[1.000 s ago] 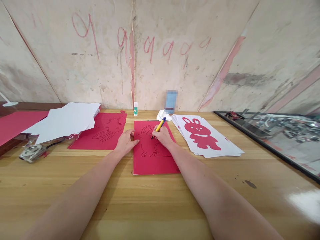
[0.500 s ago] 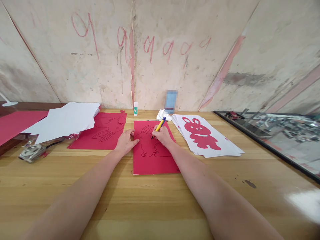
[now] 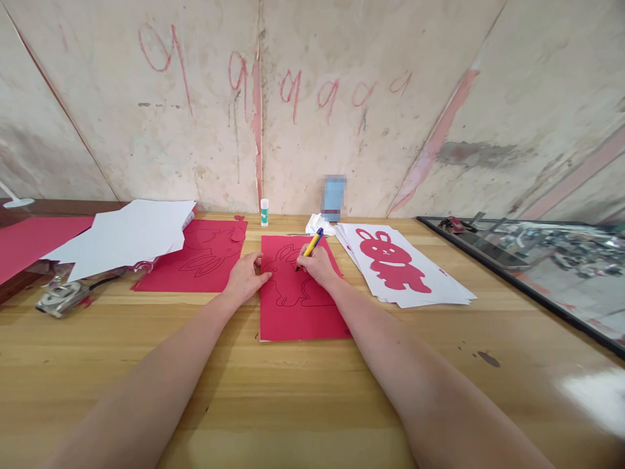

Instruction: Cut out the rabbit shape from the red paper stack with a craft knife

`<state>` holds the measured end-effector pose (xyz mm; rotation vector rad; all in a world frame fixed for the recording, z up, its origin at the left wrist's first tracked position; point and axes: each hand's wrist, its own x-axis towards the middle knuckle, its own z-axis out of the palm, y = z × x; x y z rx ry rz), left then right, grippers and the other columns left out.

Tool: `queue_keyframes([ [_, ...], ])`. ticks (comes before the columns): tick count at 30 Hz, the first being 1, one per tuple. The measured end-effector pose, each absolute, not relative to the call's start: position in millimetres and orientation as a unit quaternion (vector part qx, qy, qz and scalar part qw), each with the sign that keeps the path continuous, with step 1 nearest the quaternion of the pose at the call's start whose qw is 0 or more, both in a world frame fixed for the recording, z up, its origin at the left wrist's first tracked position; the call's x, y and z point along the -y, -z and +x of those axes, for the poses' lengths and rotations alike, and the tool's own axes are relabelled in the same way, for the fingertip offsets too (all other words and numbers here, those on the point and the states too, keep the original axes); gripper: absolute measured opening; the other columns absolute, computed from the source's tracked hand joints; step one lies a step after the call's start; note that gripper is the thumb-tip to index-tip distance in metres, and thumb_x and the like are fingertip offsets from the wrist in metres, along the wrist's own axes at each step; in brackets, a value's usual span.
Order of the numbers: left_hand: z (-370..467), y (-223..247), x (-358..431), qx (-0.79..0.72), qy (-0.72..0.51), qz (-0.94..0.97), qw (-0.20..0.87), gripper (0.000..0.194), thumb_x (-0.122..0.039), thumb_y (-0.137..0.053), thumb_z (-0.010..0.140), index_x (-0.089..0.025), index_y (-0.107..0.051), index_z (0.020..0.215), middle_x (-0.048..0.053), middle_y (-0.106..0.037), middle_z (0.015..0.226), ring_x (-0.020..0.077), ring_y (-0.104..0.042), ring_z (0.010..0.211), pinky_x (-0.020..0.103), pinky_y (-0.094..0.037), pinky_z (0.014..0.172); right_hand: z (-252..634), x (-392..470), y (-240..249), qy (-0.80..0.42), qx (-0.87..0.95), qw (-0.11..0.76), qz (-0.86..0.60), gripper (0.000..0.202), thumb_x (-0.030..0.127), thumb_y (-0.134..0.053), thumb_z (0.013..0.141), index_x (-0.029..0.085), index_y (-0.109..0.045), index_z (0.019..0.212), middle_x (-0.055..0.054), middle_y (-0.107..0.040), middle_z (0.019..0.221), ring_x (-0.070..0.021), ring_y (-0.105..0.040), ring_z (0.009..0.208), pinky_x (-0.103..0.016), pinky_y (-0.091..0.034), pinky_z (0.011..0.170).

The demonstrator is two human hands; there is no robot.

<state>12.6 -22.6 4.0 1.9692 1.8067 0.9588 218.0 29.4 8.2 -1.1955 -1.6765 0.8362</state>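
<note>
A red sheet (image 3: 303,324) with a rabbit outline drawn in dark line lies on the wooden table. My right hand (image 3: 319,265) grips a yellow and blue pen (image 3: 313,243), its tip on the sheet near the rabbit's head. At the sheet's left edge rests my left hand (image 3: 245,277), fingers apart, with the thumb on the red paper and nothing held. Another red sheet (image 3: 205,277) with a rabbit outline lies to the left.
White papers (image 3: 131,228) lie at the left, near a grey tape measure (image 3: 63,298). A glue stick (image 3: 264,213) stands at the back, beside crumpled tissue (image 3: 318,225). Right are white sheets with a red rabbit cutout (image 3: 398,264) and a black-framed glass panel (image 3: 551,313).
</note>
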Motion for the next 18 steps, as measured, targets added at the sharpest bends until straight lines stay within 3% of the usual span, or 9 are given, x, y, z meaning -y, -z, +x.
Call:
queue_keyframes([
  [6,12,-3,23,-0.628,-0.336,0.686,0.15,0.049,-0.026,-0.073,0.07,-0.016,-0.06,0.117,0.006,-0.064,0.098,0.021,-0.06,0.089,0.032,-0.049,0.078,218,-30,-6,-0.369,0.655,0.459,-0.473,0.007,0.023,-0.053,0.056,0.019,-0.049,0.052,0.004,-0.047,0.042,-0.0111,-0.044,0.045,-0.024,-0.034,0.047],
  [12,13,-4,22,-0.629,-0.335,0.685,0.15,0.049,-0.026,-0.073,0.07,-0.016,-0.06,0.116,0.006,-0.064,0.097,0.0211,-0.06,0.09,0.032,-0.049,0.079,216,-25,-12,-0.452,0.553,0.538,-0.448,0.01,0.023,-0.056,0.055,0.02,-0.047,0.05,0.005,-0.045,0.038,-0.0091,-0.038,0.04,-0.024,-0.029,0.043],
  [18,13,-3,22,-0.63,-0.333,0.684,0.152,0.05,-0.026,-0.073,0.071,-0.015,-0.059,0.118,0.007,-0.064,0.098,0.0211,-0.059,0.089,0.032,-0.049,0.078,224,-28,-18,-0.452,0.479,0.601,-0.453,0.011,0.023,-0.059,0.056,0.02,-0.048,0.054,0.005,-0.046,0.041,-0.0093,-0.039,0.041,-0.024,-0.027,0.042],
])
